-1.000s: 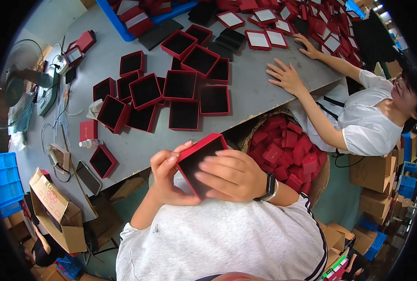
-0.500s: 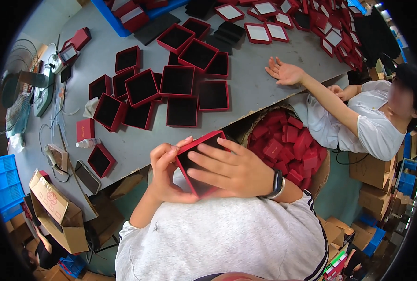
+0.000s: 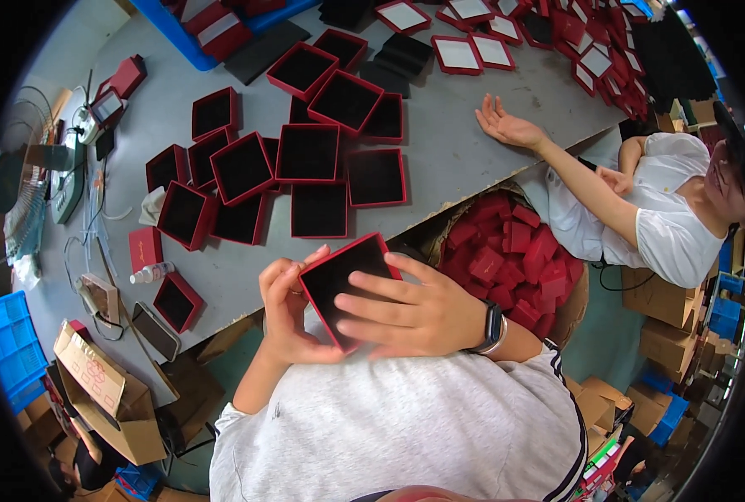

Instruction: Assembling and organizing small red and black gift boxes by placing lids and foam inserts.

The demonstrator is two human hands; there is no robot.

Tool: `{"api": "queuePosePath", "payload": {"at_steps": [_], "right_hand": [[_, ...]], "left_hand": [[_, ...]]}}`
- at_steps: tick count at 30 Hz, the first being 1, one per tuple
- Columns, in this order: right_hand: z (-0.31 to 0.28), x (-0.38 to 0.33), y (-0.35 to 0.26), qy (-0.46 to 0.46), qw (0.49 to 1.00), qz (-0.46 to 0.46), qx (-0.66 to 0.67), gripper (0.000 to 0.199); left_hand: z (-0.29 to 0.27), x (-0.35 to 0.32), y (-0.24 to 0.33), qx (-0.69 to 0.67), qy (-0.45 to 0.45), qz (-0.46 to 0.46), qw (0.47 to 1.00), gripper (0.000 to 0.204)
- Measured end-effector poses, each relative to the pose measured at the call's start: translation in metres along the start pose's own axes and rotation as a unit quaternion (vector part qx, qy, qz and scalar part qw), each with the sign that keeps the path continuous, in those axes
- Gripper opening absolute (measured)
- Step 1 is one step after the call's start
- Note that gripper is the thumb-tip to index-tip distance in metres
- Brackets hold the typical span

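Note:
A red box tray with a black lining (image 3: pixel 326 283) is tilted in front of my chest. My left hand (image 3: pixel 282 314) is wrapped round its left side, with the thumb along the near edge. My right hand (image 3: pixel 429 311), a watch on its wrist, lies across the box opening. Its fingers are stretched out and apart over the black lining, slightly smeared by motion. Whether the fingertips touch the lining, I cannot tell. Beyond my hands, several similar red box trays (image 3: pixel 308 152) with black insides lie in an overlapping group on the grey table (image 3: pixel 452 134).
A round carton (image 3: pixel 584 314) of small red boxes stands right of me. Across the table corner, another person (image 3: pixel 678 201) extends a hand. White-lined red trays (image 3: pixel 458 54) lie at the far right. A small bottle (image 3: pixel 152 272), a phone (image 3: pixel 156 331) and a fan (image 3: pixel 33 159) are left.
The right hand's fingers have shifted slightly across the box's inside, and the box has turned a little. The view has shifted slightly; the left hand keeps its hold.

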State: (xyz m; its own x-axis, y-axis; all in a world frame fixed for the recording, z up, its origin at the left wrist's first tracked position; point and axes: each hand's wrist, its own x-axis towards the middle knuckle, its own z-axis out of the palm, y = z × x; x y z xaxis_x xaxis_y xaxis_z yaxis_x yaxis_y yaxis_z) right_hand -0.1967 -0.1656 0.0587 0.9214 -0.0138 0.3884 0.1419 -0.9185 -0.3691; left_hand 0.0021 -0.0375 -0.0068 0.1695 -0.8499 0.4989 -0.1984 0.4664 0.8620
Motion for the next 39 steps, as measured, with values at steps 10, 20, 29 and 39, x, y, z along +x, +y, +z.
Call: {"api": "queuePosePath", "payload": {"at_steps": [10, 20, 29, 39], "right_hand": [[0.009, 0.012, 0.025, 0.014, 0.994, -0.010, 0.111, 0.028], [0.014, 0.011, 0.044, -0.006, 0.992, 0.118, 0.053, 0.066], [0.007, 0.016, 0.087, 0.145, 0.987, 0.068, -0.018, 0.018], [-0.041, -0.048, 0.248, 0.104, 0.857, 0.450, -0.229, 0.015]], "left_hand": [[-0.006, 0.015, 0.001, 0.015, -0.054, -0.075, 0.996, 0.116], [-0.013, 0.034, -0.012, 0.027, -0.046, -0.066, 0.996, 0.116], [-0.009, 0.051, -0.041, -0.025, 0.047, -0.154, 0.987, 0.117], [-0.038, 0.056, -0.055, 0.040, 0.064, -0.197, 0.978, 0.060]]}}
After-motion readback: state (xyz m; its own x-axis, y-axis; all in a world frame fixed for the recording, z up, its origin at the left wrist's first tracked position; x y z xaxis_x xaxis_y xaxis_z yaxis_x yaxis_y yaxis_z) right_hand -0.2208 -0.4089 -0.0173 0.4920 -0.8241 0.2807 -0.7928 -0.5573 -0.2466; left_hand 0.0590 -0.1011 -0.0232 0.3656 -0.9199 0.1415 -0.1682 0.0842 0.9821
